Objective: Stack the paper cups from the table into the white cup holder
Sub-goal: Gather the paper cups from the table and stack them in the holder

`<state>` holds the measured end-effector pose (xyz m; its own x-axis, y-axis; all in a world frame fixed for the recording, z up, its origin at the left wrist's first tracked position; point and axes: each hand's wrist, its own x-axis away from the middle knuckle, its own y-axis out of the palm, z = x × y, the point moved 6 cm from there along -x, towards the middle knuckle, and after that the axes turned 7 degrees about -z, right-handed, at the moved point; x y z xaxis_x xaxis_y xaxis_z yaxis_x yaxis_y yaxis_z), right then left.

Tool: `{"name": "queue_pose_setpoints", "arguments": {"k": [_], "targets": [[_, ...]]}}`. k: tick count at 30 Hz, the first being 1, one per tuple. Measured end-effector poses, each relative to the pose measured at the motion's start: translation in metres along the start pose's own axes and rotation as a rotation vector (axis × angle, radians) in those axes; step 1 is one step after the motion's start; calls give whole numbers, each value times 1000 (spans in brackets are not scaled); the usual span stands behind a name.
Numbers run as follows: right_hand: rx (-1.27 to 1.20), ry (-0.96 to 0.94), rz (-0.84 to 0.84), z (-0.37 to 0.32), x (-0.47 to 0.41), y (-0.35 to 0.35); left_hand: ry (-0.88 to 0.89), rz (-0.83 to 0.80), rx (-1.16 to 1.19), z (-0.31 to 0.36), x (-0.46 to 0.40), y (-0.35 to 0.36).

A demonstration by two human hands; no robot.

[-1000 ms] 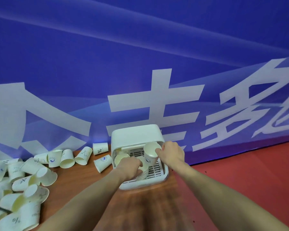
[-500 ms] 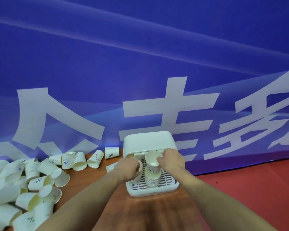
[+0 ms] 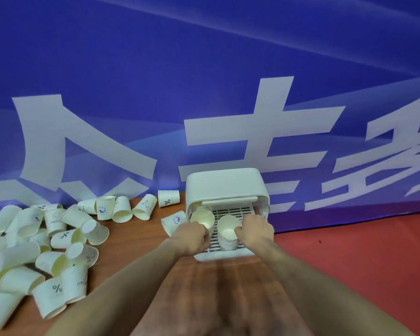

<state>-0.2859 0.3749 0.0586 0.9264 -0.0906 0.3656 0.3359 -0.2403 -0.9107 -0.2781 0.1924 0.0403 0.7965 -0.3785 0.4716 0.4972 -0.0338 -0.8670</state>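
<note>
Head view is showing us both hands at the mouth of the white cup holder [image 3: 224, 184]. We are closing the right hand [image 3: 256, 230] on the rim of the right stack [image 3: 228, 236], fingers curled over its edge at about 3 o'clock of the top cup, and the stack is standing upright on the slotted tray [image 3: 230, 212], its long axis vertical. We are keeping the left hand [image 3: 192, 236] closed in a loose fist at about 7 o'clock of the left stack [image 3: 202, 218]; it looks to be touching or pinching that stack's side, though we cannot tell for certain what it is gripping.

Moving outward, the nearest loose cup [image 3: 174, 221] is lying on its side just beside the holder, at 10 o'clock from the left hand, mouth turned towards us. So the left hand is plainly the nearer one for the next pick, and we are judging that a short reach leftward would serve. The scattered paper cups [image 3: 58, 243] are lying further out at 9 o'clock, mostly on their sides with axes pointing every way, so each will need turning upright before nesting.

For room, the table [image 3: 228, 287] is lying bare between our forearms, the holder's lid is overhanging the tray from 12 o'clock, and the table's right edge is running close beside the holder at 3 o'clock.
</note>
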Motion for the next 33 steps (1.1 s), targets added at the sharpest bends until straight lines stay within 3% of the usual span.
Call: {"name": "queue_pose_setpoints", "arguments": {"k": [5, 10, 15, 19, 22, 26, 32, 33], "targets": [[81, -4, -7, -2, -2, -8, -60, -31, 68, -7, 5, -7], [41, 21, -48, -1, -2, -19, -177, -33, 392, -11, 9, -10], [-245, 22, -188, 11, -10, -1, -268, -50, 917, 6, 9, 17], [-522, 14, -267, 15, -9, 10, -403, 57, 1607, 21, 12, 38], [-797, 89, -328, 16, -1, 25, -460, 48, 1922, 35, 10, 57], [-1189, 238, -464, 11, 13, 39, -498, 120, 2147, 41, 8, 80], [-1313, 330, -538, 17, 9, 67, -623, 202, 2219, 49, 2, 83], [-1320, 342, -555, 16, 6, 66, -500, 263, 2159, 48, -1, 83]]}}
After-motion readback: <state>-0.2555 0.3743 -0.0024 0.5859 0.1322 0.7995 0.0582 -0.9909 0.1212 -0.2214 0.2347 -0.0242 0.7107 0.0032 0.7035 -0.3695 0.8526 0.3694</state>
